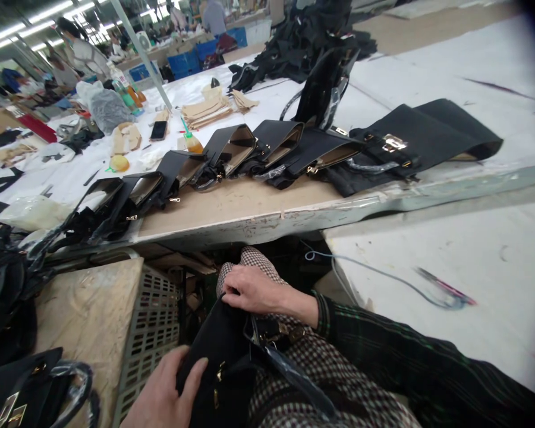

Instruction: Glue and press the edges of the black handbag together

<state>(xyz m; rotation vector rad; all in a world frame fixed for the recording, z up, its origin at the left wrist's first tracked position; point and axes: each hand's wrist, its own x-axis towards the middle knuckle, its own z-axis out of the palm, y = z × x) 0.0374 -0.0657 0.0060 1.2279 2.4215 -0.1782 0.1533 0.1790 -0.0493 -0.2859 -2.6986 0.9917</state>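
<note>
A black handbag (pixel 225 356) with gold metal fittings lies across my lap, over checked cloth (pixel 312 368). My left hand (pixel 167 386) grips its near left edge, thumb on the front and fingers behind. Fingers curled, my right hand (pixel 252 289) pinches the bag's upper edge. A plastic-wrapped handle (pixel 298 380) hangs off the bag's right side, below my right wrist. Part of the bag runs out of the bottom of the view.
Several black bags (pixel 271 142) stand in a row along the white table's edge. Another black bag (pixel 22 386) rests at lower left, beside a plastic crate (pixel 149 321). A tool on a blue cord (pixel 446 288) lies on the right-hand table. Black pieces (pixel 303 41) are heaped behind.
</note>
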